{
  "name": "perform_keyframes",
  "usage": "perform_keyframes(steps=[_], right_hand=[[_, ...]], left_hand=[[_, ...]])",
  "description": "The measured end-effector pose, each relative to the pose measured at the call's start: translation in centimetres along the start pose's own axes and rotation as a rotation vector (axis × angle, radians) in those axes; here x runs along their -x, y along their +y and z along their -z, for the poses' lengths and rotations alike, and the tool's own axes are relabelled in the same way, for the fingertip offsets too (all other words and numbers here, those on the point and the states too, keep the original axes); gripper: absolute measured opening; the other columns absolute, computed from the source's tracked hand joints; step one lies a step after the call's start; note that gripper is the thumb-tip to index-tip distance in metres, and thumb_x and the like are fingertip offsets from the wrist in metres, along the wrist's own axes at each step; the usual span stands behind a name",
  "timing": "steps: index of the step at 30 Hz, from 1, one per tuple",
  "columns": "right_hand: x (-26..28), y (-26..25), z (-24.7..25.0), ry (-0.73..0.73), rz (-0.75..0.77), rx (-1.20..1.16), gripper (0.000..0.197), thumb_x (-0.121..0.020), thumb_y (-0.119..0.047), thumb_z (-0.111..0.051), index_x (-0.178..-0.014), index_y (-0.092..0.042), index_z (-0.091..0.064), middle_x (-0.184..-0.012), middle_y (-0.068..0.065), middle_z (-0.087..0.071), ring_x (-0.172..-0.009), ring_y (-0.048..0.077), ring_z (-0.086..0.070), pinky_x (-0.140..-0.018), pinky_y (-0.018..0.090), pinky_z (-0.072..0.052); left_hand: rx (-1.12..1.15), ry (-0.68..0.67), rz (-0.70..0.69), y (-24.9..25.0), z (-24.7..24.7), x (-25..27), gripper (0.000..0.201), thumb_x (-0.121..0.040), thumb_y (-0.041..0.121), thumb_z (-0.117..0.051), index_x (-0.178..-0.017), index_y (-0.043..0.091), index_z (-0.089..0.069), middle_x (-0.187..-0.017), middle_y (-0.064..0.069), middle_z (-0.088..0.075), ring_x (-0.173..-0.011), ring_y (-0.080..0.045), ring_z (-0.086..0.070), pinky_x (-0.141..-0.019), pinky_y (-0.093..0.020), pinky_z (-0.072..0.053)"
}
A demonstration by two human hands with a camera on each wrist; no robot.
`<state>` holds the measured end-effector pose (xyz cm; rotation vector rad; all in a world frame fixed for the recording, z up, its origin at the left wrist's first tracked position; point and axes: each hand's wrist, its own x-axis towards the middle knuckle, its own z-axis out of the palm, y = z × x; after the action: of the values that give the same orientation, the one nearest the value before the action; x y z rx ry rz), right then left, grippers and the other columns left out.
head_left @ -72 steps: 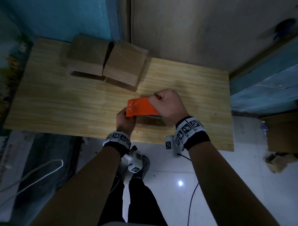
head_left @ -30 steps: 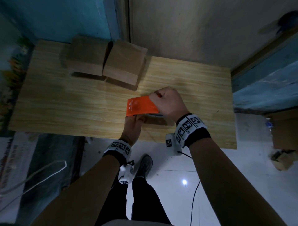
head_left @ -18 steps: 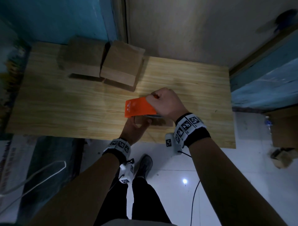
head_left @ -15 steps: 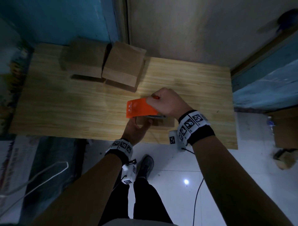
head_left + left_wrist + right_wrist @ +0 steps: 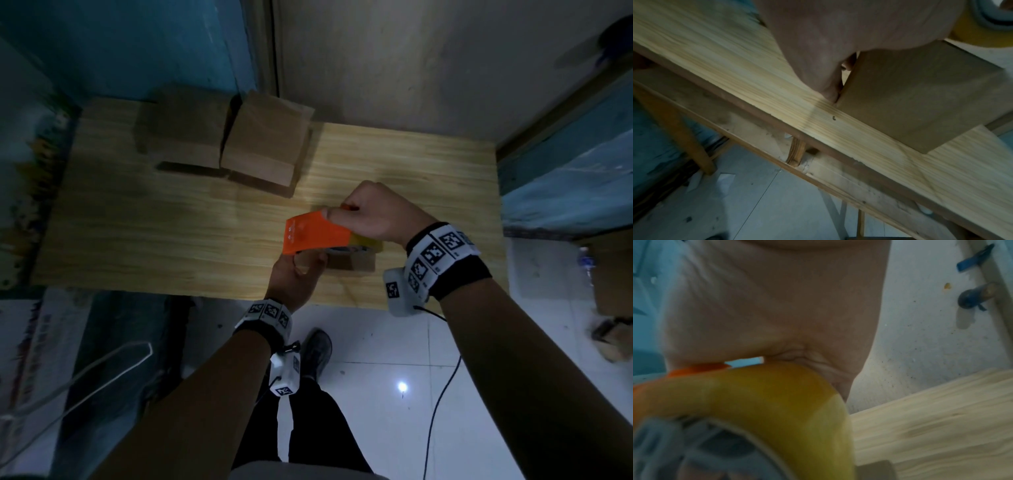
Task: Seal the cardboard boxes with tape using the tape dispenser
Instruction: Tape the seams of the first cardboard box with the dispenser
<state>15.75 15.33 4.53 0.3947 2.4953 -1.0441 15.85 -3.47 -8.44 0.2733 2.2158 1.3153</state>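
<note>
Right hand (image 5: 373,214) clamped over an orange plastic tape dispenser (image 5: 317,233) loaded with a yellowish roll of tape (image 5: 781,402), fingers curled around its top, pressing it down onto a small brown cardboard box (image 5: 920,97) near the front edge of a pale wooden table (image 5: 154,233). Left hand (image 5: 296,274) below the dispenser's nose, cupped against the box's near left corner, thumb up along the side; grip apparently around the corner, though mostly hidden beneath the dispenser. Two larger brown cardboard boxes (image 5: 267,144) side by side, touching, at the table's far left, well apart from the small box. White tiled floor (image 5: 376,359) and a dark shoe (image 5: 317,349) under the table's edge. Marker-printed bands on both wrists.
</note>
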Motion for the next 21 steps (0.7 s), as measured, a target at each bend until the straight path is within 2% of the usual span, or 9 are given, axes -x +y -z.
perform_keyframes(steps=[2, 4, 7, 10, 12, 15, 18, 21], right_hand=[[0.4, 0.6, 0.2, -0.007, -0.010, -0.024, 0.057, -0.091, -0.053, -0.060, -0.052, -0.017, -0.038, -0.054, 0.006, -0.032, -0.048, 0.020, -0.033, -0.053, 0.032, -0.025], [0.7, 1.0, 0.2, -0.003, -0.011, -0.053, 0.056, -0.091, -0.052, -0.060, -0.054, -0.015, -0.040, -0.055, 0.006, -0.033, -0.048, 0.020, -0.033, -0.053, 0.031, -0.025], [1.0, 1.3, 0.1, 0.025, -0.006, -0.056, 0.057, -0.090, -0.053, -0.060, -0.054, -0.014, -0.040, -0.054, 0.006, -0.032, -0.047, 0.020, -0.033, -0.052, 0.030, -0.024], [1.5, 1.7, 0.4, 0.043, -0.014, -0.045, 0.059, -0.088, -0.056, -0.058, -0.050, -0.017, -0.038, -0.049, 0.001, -0.032, -0.043, 0.014, -0.033, -0.050, 0.028, -0.025], [1.8, 2.1, 0.7, 0.064, -0.017, -0.041, 0.059, -0.089, -0.055, -0.058, -0.050, -0.017, -0.037, -0.049, 0.000, -0.034, -0.042, 0.013, -0.034, -0.050, 0.028, -0.026], [2.4, 2.5, 1.1, 0.089, -0.013, -0.055, 0.058, -0.092, -0.051, -0.059, -0.051, -0.015, -0.039, -0.052, 0.004, -0.036, -0.045, 0.016, -0.037, -0.051, 0.029, -0.028], [2.9, 3.0, 1.3, 0.097, -0.014, -0.056, 0.058, -0.092, -0.051, -0.058, -0.051, -0.015, -0.039, -0.051, 0.002, -0.036, -0.044, 0.014, -0.037, -0.052, 0.028, -0.029], [3.4, 3.4, 1.3, 0.089, -0.038, -0.065, 0.055, -0.092, -0.051, -0.058, -0.053, -0.014, -0.045, -0.050, -0.001, -0.040, -0.043, 0.011, -0.040, -0.052, 0.027, -0.032]], left_hand=[[-0.008, 0.006, -0.009, 0.2, 0.0, 0.1, 0.026, -0.092, 0.037, -0.064, -0.107, 0.017, -0.059, -0.087, 0.007, -0.063, -0.074, -0.009, -0.059, -0.054, -0.006, -0.037], [-0.012, 0.003, -0.016, 0.3, -0.1, 0.0, 0.031, -0.091, 0.039, -0.064, -0.111, 0.016, -0.060, -0.090, 0.005, -0.064, -0.076, -0.009, -0.059, -0.057, -0.009, -0.038], [-0.048, -0.023, -0.010, 0.2, -0.1, 0.0, 0.028, -0.092, 0.041, -0.061, -0.107, 0.018, -0.059, -0.080, 0.014, -0.059, -0.067, 0.000, -0.054, -0.051, -0.006, -0.035], [-0.071, -0.023, -0.027, 0.4, -0.1, 0.0, 0.035, -0.092, 0.044, -0.059, -0.113, 0.017, -0.058, -0.078, 0.015, -0.056, -0.067, -0.005, -0.055, -0.051, -0.008, -0.035], [-0.065, -0.024, -0.029, 0.9, 0.0, 0.1, 0.041, -0.093, 0.040, -0.060, -0.126, 0.018, -0.051, -0.082, 0.017, -0.056, -0.074, -0.011, -0.059, -0.052, -0.008, -0.037], [-0.017, -0.045, -0.055, 1.8, 0.2, 0.4, 0.056, -0.095, 0.034, -0.058, -0.144, 0.026, -0.033, -0.085, 0.017, -0.057, -0.076, -0.004, -0.060, -0.054, -0.003, -0.040], [0.019, -0.057, -0.083, 2.5, 0.4, 0.5, 0.061, -0.095, 0.038, -0.056, -0.144, 0.043, -0.021, -0.092, 0.016, -0.059, -0.075, -0.002, -0.059, -0.058, -0.008, -0.041], [-0.016, -0.060, -0.071, 2.4, 0.4, 0.5, 0.070, -0.095, 0.041, -0.055, -0.151, 0.039, -0.012, -0.095, 0.018, -0.056, -0.078, -0.001, -0.060, -0.061, -0.012, -0.044]])
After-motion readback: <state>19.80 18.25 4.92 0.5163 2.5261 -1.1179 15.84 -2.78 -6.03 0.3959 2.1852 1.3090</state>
